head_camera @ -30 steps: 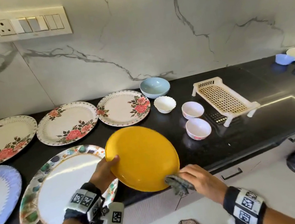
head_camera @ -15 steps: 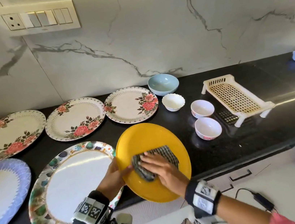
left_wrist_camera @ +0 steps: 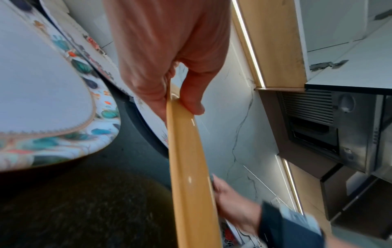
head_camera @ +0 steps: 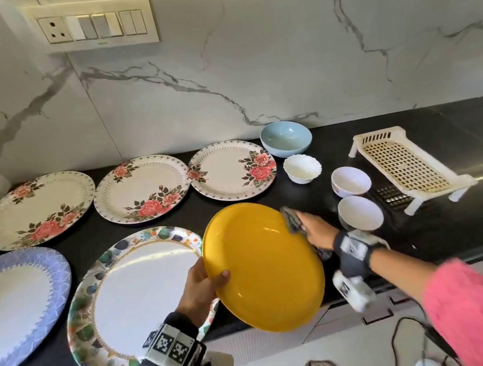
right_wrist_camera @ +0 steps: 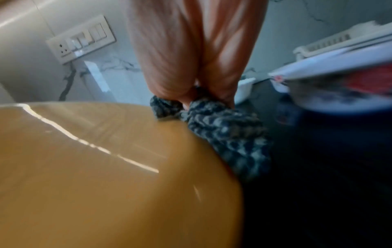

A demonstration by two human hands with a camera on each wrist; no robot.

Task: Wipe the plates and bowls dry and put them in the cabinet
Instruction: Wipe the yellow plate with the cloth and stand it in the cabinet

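Observation:
A yellow plate (head_camera: 264, 266) is held tilted above the black counter's front edge. My left hand (head_camera: 200, 287) grips its left rim, thumb on the face and fingers behind; the left wrist view shows the rim (left_wrist_camera: 186, 151) edge-on in that pinch. My right hand (head_camera: 315, 231) holds a dark checked cloth (head_camera: 292, 220) against the plate's upper right rim. In the right wrist view the cloth (right_wrist_camera: 222, 130) is bunched under my fingers at the plate (right_wrist_camera: 106, 176) edge.
On the counter (head_camera: 441, 226) lie three rose plates (head_camera: 142, 192), a leaf-rimmed plate (head_camera: 143, 289) and a blue-rimmed one (head_camera: 9, 308). A blue bowl (head_camera: 286, 138), a white bowl (head_camera: 302, 168), two small bowls (head_camera: 359, 209) and a cream rack (head_camera: 402, 166) stand right.
My right hand and the cloth went from the plate's lower edge to its middle, then up to the upper right rim. The left hand kept its grip on the plate.

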